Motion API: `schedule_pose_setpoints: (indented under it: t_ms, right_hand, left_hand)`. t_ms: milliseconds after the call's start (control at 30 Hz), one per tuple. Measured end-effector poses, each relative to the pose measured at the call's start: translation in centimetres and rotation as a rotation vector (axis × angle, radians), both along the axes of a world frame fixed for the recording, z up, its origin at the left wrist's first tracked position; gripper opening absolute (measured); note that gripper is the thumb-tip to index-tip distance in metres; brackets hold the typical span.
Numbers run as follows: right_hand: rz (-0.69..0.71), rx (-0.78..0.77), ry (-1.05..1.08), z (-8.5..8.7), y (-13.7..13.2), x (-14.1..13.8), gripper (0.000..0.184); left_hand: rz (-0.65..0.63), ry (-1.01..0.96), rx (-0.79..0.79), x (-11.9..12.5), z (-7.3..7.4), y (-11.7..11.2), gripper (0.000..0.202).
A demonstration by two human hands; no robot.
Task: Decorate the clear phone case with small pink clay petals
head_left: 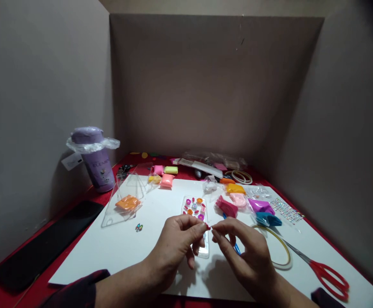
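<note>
My left hand (176, 239) and my right hand (244, 252) meet above a clear phone case (196, 214) that lies on a white sheet (115, 244). The fingertips of both hands pinch a tiny red piece (208, 227) between them. The case bears several small coloured decorations at its far end; its near end is hidden behind my fingers. A blue tool (237, 247) lies under my right hand, partly hidden.
Packets of coloured clay (234, 201) lie right of the case, others (167, 177) at the back. Red scissors (329, 273) and a thin ring (282, 252) lie to the right, a gem sticker sheet (285, 210) beyond. A lilac tumbler (96, 160) stands at left, a black pad (48, 244) below it.
</note>
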State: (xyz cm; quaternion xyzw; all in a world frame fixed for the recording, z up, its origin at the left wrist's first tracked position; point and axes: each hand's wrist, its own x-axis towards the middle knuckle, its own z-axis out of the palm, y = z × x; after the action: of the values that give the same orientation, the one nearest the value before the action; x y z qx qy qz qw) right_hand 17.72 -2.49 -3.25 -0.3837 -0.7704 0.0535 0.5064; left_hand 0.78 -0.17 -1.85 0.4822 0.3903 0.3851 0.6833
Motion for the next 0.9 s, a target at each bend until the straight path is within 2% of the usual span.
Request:
schedule_pose_setpoints:
  t_ms: [433, 767, 900]
  right_hand:
    - [0.02, 0.02, -0.03, -0.23, 0.2, -0.03, 0.013]
    - [0.0, -0.045, -0.01, -0.25, -0.12, -0.14, 0.01]
    - [0.018, -0.038, -0.002, -0.17, 0.01, -0.22, 0.009]
  left_hand:
    - [-0.072, 0.005, 0.027, 0.01, -0.01, 0.02, 0.039]
    - [-0.019, 0.03, 0.013, -0.11, 0.24, -0.01, 0.037]
    - [-0.061, 0.018, 0.01, -0.13, 0.22, -0.04, 0.034]
